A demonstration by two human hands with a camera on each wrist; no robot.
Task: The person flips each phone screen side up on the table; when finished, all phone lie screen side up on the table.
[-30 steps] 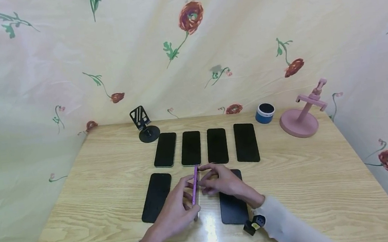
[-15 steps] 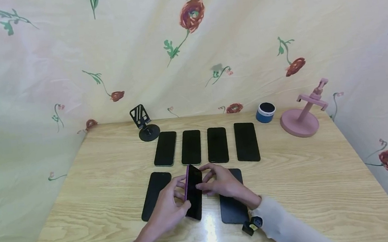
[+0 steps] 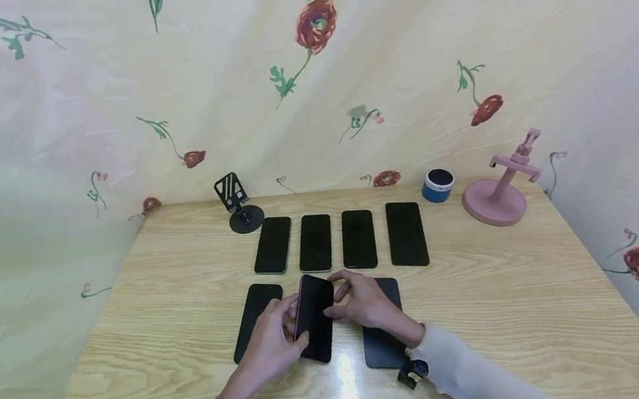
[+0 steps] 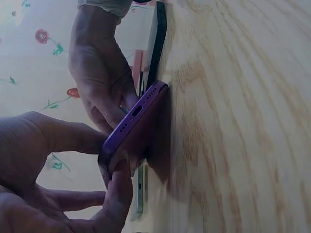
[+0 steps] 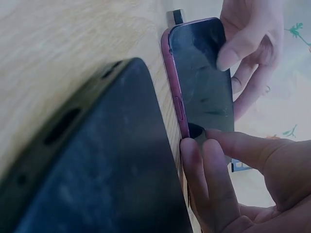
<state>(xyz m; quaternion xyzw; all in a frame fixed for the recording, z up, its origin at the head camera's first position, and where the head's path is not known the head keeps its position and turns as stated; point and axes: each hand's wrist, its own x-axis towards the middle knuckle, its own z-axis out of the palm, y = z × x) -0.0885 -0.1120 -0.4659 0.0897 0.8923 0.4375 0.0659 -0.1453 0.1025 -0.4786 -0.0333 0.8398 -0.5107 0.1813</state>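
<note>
A purple-edged smartphone [image 3: 315,323] is held at a tilt, dark screen up, in the middle of the table's near half. My left hand [image 3: 273,338] grips its left edge, thumb on the screen side and fingers underneath. From the right, my right hand [image 3: 365,302] pinches the opposite edge, its thumb over the screen and two fingertips along the side in the right wrist view. The left wrist view shows the purple end [image 4: 133,116] with the charging port, its lower corner right by the table. Dark phones lie on both sides: one [image 3: 250,321] beside my left hand, another [image 3: 387,345] under my right wrist.
Behind my hands, several dark phones [image 3: 315,243] lie in a row. A black phone stand [image 3: 245,220] is at the back left. A blue and white round container [image 3: 436,188] and a pink phone stand [image 3: 493,203] stand at the back right, before the flowered cloth [image 3: 211,93].
The phone has turned from standing on edge to a flatter tilt, so its screen now faces up. My left hand has shifted slightly left and down with it; the right hand's thumb stays at the right edge.
</note>
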